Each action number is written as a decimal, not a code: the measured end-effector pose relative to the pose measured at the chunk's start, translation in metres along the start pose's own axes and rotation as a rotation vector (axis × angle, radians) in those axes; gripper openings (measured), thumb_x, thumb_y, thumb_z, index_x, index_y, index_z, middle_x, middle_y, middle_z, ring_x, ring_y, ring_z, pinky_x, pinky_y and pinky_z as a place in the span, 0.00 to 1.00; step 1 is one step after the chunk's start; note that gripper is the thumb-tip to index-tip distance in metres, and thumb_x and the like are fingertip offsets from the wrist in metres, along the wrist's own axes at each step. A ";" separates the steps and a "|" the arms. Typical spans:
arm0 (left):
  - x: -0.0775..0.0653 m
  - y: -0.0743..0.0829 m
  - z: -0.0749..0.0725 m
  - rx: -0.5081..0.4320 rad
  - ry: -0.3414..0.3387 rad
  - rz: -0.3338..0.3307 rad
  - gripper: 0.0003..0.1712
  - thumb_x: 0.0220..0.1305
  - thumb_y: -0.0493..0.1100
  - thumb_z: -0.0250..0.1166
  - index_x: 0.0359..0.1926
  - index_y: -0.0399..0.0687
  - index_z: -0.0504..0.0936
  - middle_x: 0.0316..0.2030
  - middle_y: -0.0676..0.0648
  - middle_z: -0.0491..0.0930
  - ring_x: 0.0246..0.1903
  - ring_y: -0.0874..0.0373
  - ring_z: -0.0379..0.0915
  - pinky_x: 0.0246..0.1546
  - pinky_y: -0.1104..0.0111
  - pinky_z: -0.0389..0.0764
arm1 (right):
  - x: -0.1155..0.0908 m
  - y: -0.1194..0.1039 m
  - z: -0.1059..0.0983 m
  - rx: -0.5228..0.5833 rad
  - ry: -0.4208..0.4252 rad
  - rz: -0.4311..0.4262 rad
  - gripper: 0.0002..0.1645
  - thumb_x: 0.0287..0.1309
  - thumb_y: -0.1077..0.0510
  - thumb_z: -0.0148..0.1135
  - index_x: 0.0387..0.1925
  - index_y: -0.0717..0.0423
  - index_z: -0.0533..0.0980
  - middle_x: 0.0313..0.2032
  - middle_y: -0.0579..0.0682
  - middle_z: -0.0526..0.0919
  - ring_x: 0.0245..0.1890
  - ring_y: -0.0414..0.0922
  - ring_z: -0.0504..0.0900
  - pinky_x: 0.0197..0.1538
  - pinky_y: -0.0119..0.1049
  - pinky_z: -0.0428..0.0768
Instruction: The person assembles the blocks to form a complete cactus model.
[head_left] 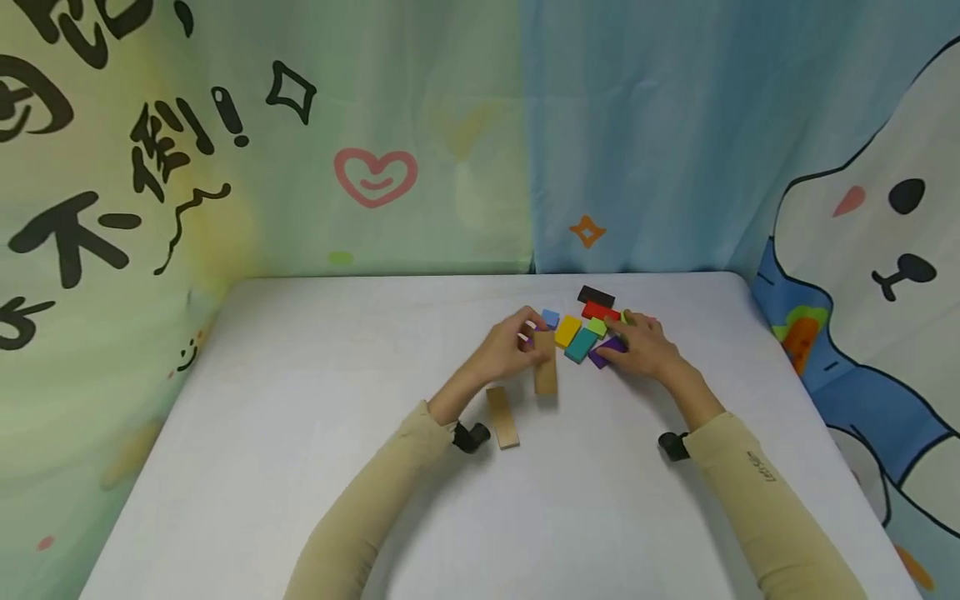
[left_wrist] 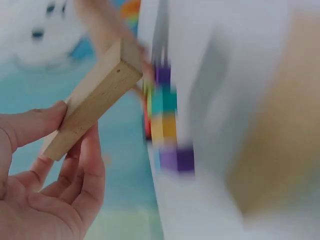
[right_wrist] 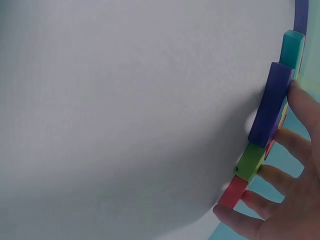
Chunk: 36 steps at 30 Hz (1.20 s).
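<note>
My left hand (head_left: 510, 346) pinches a plain wooden block (left_wrist: 95, 97) between thumb and fingers, tilted and raised off the table. Among the coloured blocks, my right hand (head_left: 643, 346) has its fingers spread, touching a purple block (right_wrist: 272, 105). In the right wrist view, fingertips also touch a green block (right_wrist: 250, 162) and a red block (right_wrist: 233, 192). Around them lie a teal block (head_left: 581, 344), a yellow block (head_left: 567, 331), a lime block (head_left: 597, 327) and a longer red block (head_left: 600, 310). Near the left fingers is a blue block (head_left: 551, 318).
A second wooden block (head_left: 502, 417) lies on the white table (head_left: 300, 400) near the left wrist. A black block (head_left: 596, 296) sits behind the red one. Printed curtains (head_left: 450, 100) hang behind the table.
</note>
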<state>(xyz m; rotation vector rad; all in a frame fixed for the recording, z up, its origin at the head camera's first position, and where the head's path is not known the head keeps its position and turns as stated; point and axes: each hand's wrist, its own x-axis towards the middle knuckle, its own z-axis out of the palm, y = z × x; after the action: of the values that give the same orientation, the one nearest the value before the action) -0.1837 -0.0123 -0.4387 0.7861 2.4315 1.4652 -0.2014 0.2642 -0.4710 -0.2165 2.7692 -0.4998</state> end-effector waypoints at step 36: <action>-0.029 -0.083 -0.029 0.224 0.142 -0.173 0.20 0.60 0.37 0.69 0.52 0.32 0.82 0.45 0.37 0.80 0.47 0.45 0.75 0.52 0.57 0.76 | -0.001 0.000 0.003 0.007 -0.008 0.015 0.45 0.67 0.39 0.55 0.75 0.58 0.55 0.73 0.71 0.42 0.69 0.73 0.41 0.58 0.78 0.57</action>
<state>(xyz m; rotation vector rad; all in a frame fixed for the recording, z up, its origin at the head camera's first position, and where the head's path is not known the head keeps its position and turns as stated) -0.1994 -0.0805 -0.4991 0.5097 2.7264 1.2399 -0.1994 0.2635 -0.4733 -0.1955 2.7585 -0.5033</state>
